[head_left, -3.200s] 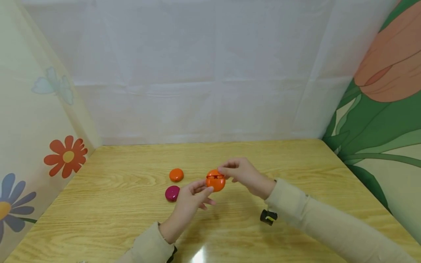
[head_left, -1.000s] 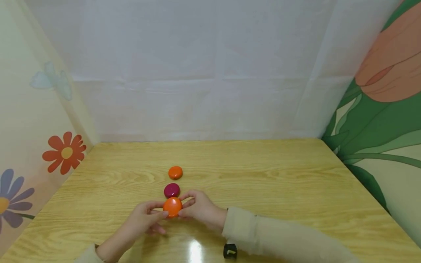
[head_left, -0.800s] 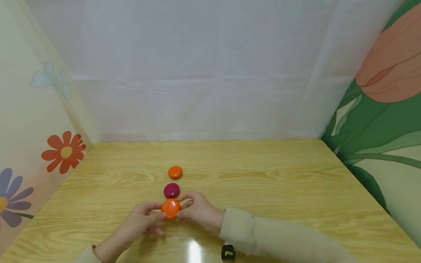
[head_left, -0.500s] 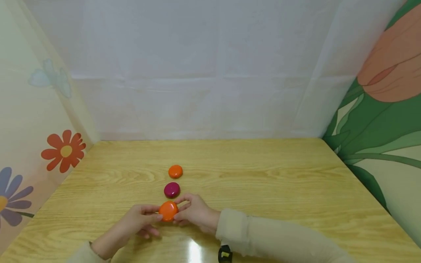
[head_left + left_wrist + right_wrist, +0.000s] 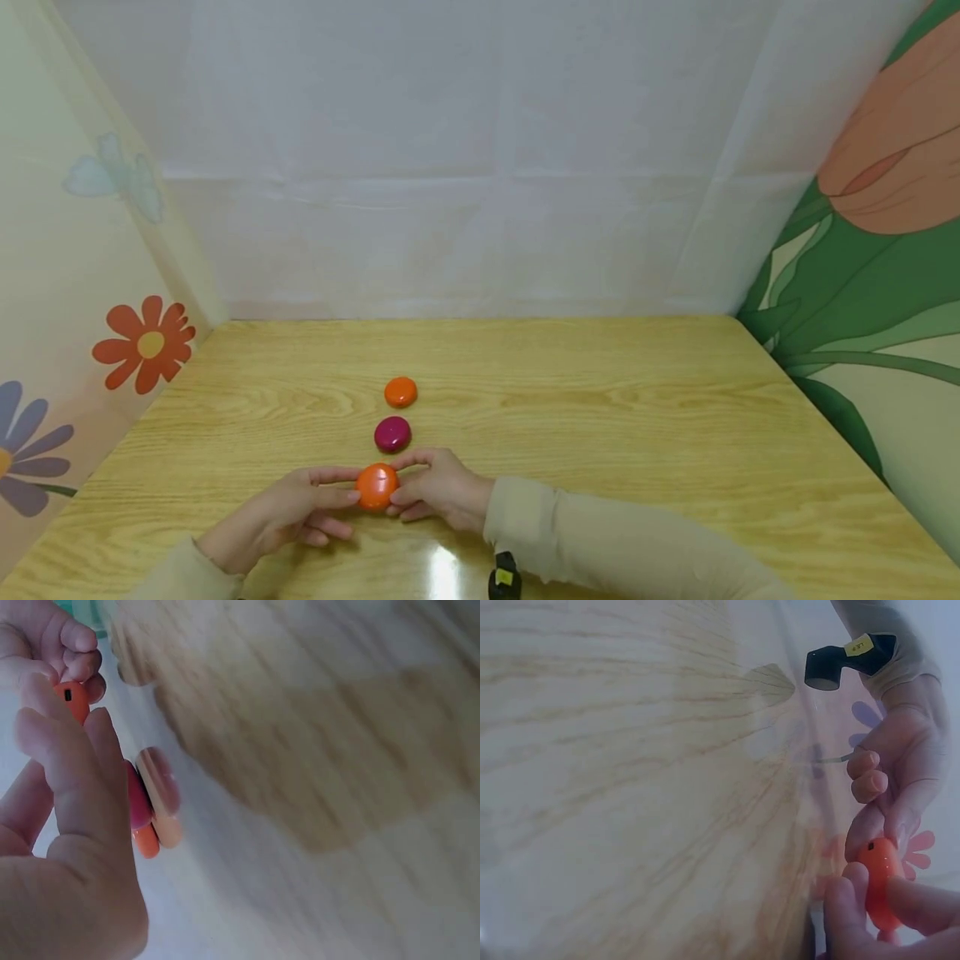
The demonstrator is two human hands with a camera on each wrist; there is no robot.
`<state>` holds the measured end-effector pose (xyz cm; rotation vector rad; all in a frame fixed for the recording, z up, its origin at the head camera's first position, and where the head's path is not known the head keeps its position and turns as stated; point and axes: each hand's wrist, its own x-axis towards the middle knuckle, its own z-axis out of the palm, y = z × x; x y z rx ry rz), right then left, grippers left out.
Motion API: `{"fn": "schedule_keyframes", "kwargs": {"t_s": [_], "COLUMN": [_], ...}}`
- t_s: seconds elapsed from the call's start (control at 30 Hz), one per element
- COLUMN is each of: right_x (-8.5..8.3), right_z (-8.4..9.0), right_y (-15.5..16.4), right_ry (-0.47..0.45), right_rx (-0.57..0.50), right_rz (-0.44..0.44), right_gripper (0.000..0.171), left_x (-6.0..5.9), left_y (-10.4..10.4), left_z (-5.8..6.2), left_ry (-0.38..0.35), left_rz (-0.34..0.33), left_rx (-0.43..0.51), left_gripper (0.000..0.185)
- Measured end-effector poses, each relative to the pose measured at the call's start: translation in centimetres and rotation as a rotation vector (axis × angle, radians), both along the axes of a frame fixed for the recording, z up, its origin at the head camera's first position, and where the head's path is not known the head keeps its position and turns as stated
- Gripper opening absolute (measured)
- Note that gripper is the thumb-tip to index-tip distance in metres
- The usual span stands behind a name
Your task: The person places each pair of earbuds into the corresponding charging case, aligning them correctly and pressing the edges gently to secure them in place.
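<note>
Between my two hands is a glossy orange earbud charging case [image 5: 377, 487], its lid closed, with its rounded face toward the head camera. My left hand [image 5: 296, 507] pinches its left edge between thumb and forefinger, the other fingers loosely bent below. From the opposite side, my right hand [image 5: 444, 488] grips it with thumb and forefinger. A small dark port shows on the edge of the case [image 5: 73, 703] in the left wrist view. Just beyond the hands lie a magenta round case [image 5: 392, 434] and, farther back, a smaller-looking orange round case [image 5: 401, 392].
The wood-grain table [image 5: 600, 400] ends at a pale sheet [image 5: 480, 167] behind, with flower-printed panels on both sides. A black wrist camera [image 5: 505, 577] hangs under my right sleeve, low over the table.
Earlier the orange case was held partly open at mid-table. It is now closed, and both hands have brought it left and nearer to me. The other two cases stay put.
</note>
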<state>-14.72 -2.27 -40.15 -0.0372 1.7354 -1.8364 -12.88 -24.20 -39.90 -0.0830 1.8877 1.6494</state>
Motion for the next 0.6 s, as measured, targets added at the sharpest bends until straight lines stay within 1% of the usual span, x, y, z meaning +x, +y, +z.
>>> {"fn": "schedule_keyframes", "kwargs": {"t_s": [0.13,0.27,0.37,0.47,0.6], "right_x": [0.0,0.2,0.2,0.1,0.0], "right_z": [-0.5,-0.8,-0.8,-0.8,-0.7], "right_y": [-0.1,-0.3,-0.5,-0.8,-1.0], "right_ry": [-0.003,0.019,0.043,0.059,0.051], "right_rx": [-0.016,-0.016,0.021,0.065,0.114], "right_rz": [0.008,0.019,0.025,0.038,0.050], "right_gripper": [0.032,0.030,0.028,0.027,0.027], "left_x": [-0.1,-0.1,-0.1,0.0,0.2], "left_y": [0.0,0.1,0.1,0.1,0.2], "left_z": [0.0,0.0,0.0,0.0,0.0], "left_ry": [-0.039,-0.066,-0.079,-0.071,-0.057], "left_rz": [0.010,0.000,0.002,0.009,-0.001], "left_rx": [0.030,0.045,0.045,0.024,0.006], "left_gripper": [0.056,0.053,0.052,0.052,0.053]}}
